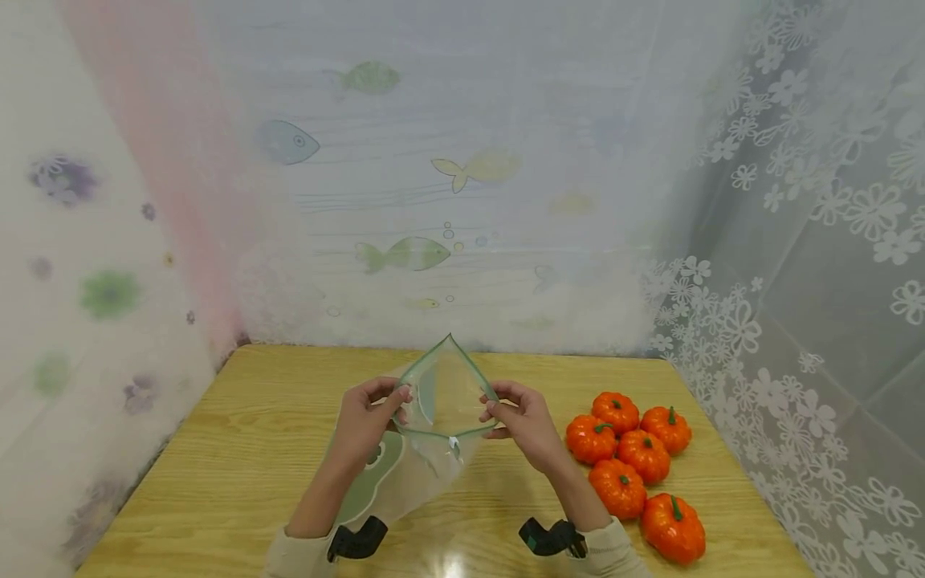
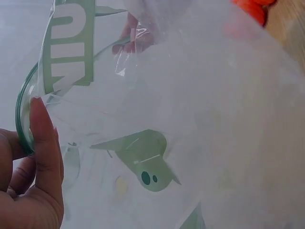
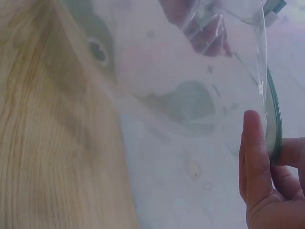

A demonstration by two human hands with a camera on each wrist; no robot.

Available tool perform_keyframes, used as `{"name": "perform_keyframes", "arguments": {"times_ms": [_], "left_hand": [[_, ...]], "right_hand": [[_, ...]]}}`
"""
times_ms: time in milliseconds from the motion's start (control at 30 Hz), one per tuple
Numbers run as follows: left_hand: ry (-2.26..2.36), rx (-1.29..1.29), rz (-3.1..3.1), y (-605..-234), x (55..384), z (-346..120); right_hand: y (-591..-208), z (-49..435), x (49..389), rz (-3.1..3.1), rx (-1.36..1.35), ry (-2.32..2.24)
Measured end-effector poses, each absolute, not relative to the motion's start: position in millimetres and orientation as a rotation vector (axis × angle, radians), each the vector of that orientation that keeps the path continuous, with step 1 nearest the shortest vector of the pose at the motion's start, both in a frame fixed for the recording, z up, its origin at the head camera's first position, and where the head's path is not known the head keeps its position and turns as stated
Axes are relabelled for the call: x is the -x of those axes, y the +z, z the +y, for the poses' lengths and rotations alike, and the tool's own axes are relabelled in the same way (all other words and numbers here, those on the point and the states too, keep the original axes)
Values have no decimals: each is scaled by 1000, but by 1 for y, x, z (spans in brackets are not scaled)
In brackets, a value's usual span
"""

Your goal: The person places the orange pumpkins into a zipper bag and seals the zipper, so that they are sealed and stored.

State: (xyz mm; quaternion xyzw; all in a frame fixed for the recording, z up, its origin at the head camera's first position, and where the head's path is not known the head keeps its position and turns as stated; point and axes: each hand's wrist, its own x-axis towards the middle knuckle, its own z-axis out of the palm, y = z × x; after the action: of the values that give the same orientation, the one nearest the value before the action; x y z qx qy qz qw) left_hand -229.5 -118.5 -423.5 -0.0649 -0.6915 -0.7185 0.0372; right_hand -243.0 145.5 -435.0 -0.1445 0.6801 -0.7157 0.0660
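Observation:
Both hands hold a clear plastic zip bag (image 1: 441,470) with green printing above the table, its green-edged mouth spread into a diamond. My left hand (image 1: 368,421) pinches the left side of the rim between thumb and fingers. On the opposite side, my right hand (image 1: 527,421) pinches the rim the same way. Nothing shows inside the bag. The left wrist view has the left hand (image 2: 40,176) at the rim, with the bag's printed film (image 2: 214,119) filling most of the picture. In the right wrist view, the right hand (image 3: 267,176) grips the green rim (image 3: 275,114).
Several small orange pumpkins (image 1: 643,457) with green stems sit grouped on the right side of the wooden table (image 1: 238,449). A curtain with printed fish (image 1: 412,253) hangs behind the table, and a flowered sheer curtain (image 1: 831,337) hangs along the right.

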Motion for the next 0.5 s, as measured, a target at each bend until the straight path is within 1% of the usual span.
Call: {"name": "perform_keyframes", "arguments": {"times_ms": [200,500], "left_hand": [[-2224,135,-2027,-421,230,-124],[-2203,44,-1873,-415,228,-129]], "right_hand": [[-434,151,243,2061,429,-2194],[-428,150,243,2080,267,-2322]]}}
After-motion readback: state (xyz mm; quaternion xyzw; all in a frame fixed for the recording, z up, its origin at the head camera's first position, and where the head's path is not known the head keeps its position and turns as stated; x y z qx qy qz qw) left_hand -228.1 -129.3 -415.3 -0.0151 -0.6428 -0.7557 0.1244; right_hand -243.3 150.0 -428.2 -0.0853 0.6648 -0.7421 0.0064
